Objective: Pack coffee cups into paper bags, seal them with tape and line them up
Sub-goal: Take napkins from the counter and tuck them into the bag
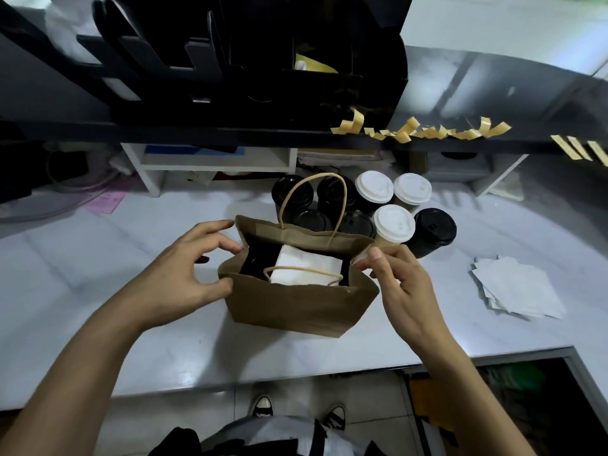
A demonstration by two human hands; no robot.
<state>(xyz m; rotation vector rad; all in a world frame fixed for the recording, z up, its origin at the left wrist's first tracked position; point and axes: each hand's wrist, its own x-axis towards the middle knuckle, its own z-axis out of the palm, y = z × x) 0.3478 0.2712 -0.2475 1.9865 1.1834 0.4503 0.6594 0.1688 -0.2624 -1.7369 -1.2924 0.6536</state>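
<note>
**Both hands at the mouth of an open paper bag**

A brown paper bag [296, 304] stands upright near the middle of the pale desk [98, 291], its mouth open. Inside it a white folded napkin [307, 266] lies over dark cup lids, which are hard to make out. One twisted-paper handle stands up at the bag's far edge; the other has dropped across the opening on the near side.

The left hand [194, 268] is at the bag's 9 o'clock side, fingers [214, 227] spread and lightly curved: the thumb presses against the near left corner and the fingertips touch the left fold of the rim. The right hand [399, 284] is at the 3 o'clock side, its thumb and forefinger pinching the right fold of the rim, the other fingers loosely curled below.

Just beyond the bag, toward 12 and 1 o'clock, stands a cluster of coffee cups [394, 222]: some with black lids, three with white lids, packed close together. At 3 o'clock, well apart from the bag, lies a loose stack of white napkins [516, 287]. Along the front edge of the dark shelf [197, 133] above the desk, at about 1 o'clock, hang short tan tape strips [427, 130], some curled. At 12 o'clock on the shelf sits a black organiser [263, 60].
</note>
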